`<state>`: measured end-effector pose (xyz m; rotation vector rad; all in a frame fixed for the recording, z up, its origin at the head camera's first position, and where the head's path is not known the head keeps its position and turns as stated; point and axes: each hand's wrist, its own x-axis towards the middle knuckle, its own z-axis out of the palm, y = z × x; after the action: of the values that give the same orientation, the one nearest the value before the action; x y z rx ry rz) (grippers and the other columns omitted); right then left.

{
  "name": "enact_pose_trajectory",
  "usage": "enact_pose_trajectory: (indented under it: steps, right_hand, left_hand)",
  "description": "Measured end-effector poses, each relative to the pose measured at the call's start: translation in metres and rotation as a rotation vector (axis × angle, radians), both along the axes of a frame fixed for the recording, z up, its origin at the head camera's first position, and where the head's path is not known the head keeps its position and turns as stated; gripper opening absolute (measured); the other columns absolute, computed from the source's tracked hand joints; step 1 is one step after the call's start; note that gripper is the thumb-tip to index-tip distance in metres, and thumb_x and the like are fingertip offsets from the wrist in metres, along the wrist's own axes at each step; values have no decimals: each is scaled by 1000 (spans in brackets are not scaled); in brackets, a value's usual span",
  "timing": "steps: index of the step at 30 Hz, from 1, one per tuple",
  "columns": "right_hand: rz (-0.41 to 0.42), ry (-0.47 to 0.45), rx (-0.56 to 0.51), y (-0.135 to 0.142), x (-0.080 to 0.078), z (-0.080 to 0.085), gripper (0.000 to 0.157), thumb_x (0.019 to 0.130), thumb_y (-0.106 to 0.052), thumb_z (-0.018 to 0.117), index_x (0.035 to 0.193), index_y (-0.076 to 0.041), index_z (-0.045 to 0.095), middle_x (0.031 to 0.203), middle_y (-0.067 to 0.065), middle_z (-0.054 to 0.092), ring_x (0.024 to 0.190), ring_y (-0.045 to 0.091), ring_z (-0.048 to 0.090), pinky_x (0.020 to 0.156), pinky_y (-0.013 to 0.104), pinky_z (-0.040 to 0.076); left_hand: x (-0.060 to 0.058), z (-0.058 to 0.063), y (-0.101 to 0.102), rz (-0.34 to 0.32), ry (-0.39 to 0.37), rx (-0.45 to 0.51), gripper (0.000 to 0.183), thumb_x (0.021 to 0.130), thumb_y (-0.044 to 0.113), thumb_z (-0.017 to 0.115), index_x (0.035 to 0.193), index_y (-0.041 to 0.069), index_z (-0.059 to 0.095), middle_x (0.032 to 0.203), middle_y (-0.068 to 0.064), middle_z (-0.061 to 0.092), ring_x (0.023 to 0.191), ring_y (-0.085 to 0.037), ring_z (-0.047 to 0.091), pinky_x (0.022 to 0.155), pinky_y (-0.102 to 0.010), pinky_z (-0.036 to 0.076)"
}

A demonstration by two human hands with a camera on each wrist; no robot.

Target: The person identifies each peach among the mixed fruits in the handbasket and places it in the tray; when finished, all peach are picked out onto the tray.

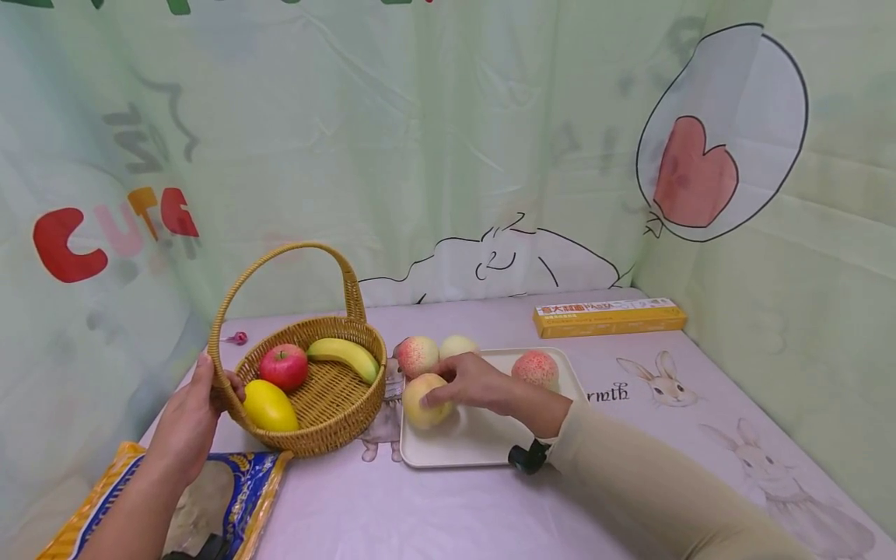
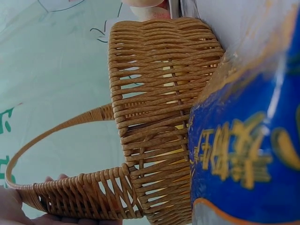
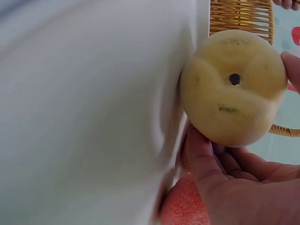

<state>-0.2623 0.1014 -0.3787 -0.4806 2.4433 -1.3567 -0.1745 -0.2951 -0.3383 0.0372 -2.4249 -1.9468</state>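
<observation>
A wicker basket (image 1: 329,435) with a tall handle stands on the left, holding a red apple (image 1: 283,367), a banana (image 1: 344,358) and a smooth yellow mango-like fruit (image 1: 269,406). My left hand (image 1: 187,428) grips the base of its handle (image 2: 79,194). Over the left edge of a white tray (image 1: 483,447), my right hand (image 1: 483,383) pinches a pale yellow round fruit (image 3: 234,89) between thumb and fingers. Behind it are a red-speckled peach (image 1: 418,356) and a whitish round fruit (image 1: 458,345), partly hidden. Another speckled peach (image 1: 536,369) sits at the tray's right side.
A blue and yellow plastic bag (image 1: 262,490) lies at the front left, against the basket's near side. A long yellow box (image 1: 609,319) lies at the back right. One small pink wrapped item (image 1: 239,338) is behind the basket. Printed curtains (image 1: 448,155) enclose the table.
</observation>
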Motion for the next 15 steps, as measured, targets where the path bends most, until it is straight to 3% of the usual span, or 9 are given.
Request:
enact_pose_trajectory:
  steps: [9,15]
  right_hand:
    - [2,5,16,-4,4,4,41,79,-26,88,112,-6,74,101,1,71,94,14,60,82,27,49]
    - [9,24,28,-4,5,4,44,80,-28,88,114,-5,72,104,3,71,97,16,61,83,27,50]
  left_hand:
    - [0,0,0,4,-47,-20,73,98,77,22,123,14,50,108,5,57,118,-16,47,100,-19,38]
    - [0,1,0,12,-37,-17,72,98,76,22,121,14,51,107,5,57,115,-14,48,95,-16,38]
